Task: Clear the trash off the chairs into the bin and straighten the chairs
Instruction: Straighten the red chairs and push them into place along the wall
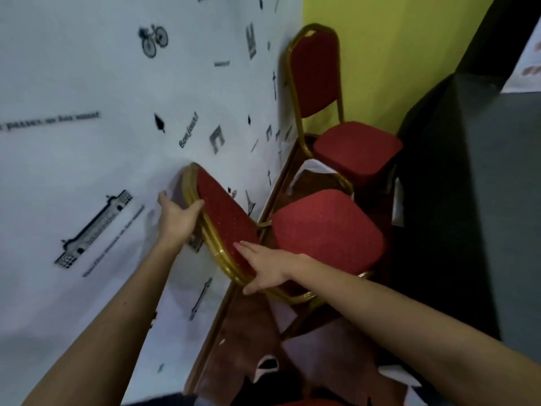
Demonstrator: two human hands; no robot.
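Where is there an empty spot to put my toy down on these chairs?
Both red seats look bare: the near chair's seat and the far chair's seat by the yellow wall. It's crowded at the near chair's back, where the left hand and right hand hold it against the printed wall.

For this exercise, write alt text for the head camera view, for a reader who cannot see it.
Both hands hold the backrest of the near red chair: left hand at its top edge, right hand at its lower edge. A second red chair stands beyond, along a white printed wall.
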